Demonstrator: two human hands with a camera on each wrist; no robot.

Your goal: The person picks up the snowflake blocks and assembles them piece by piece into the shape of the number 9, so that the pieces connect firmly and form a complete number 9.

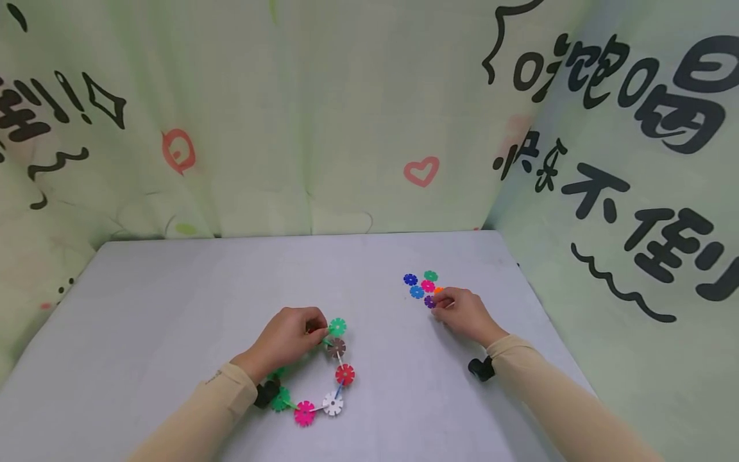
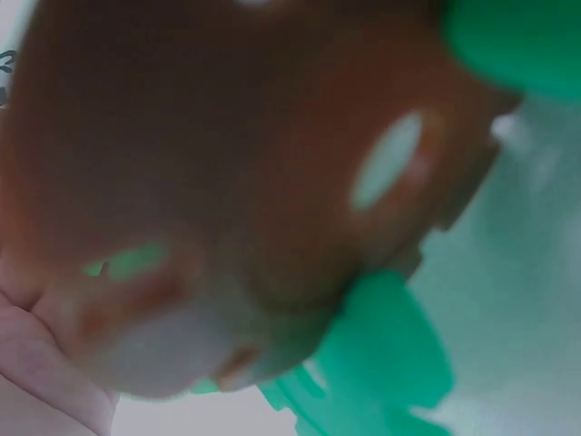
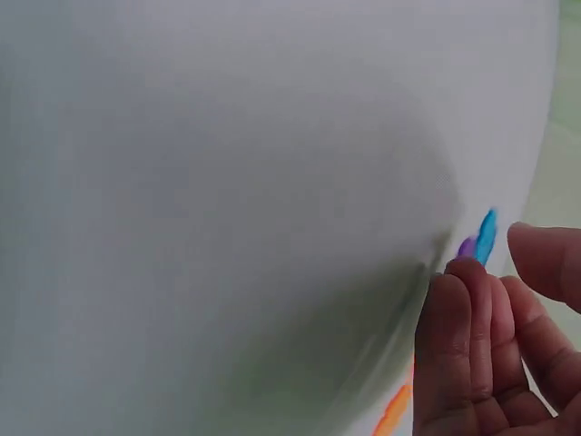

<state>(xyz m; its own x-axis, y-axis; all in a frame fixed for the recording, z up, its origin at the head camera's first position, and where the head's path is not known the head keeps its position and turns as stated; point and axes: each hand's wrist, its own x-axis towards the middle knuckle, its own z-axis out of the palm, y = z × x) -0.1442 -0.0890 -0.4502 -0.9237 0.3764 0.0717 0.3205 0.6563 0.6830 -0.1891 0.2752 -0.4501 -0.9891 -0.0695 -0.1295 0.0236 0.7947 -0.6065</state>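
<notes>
My left hand (image 1: 285,340) pinched the joined disc chain (image 1: 345,375) at its far side. Well right of the chain, loose discs (image 1: 428,286) remained unjoined; my right hand (image 1: 466,314), thumb parted, seemingly empty, was beside them.

- The left forearm (image 1: 193,414), in a long beige fabric sleeve (image 1: 222,388), angles forward and inward.
- The bare left hand (image 1: 291,339) pinches, fingers curled toward the thumb.
- The right forearm (image 1: 568,404), likewise beige-sleeved, slants forward and inward.
- The bare right hand (image 1: 466,316), well apart from the left, keeps its thumb (image 3: 549,263) clear of loosely extended fingers (image 3: 467,354).
</notes>
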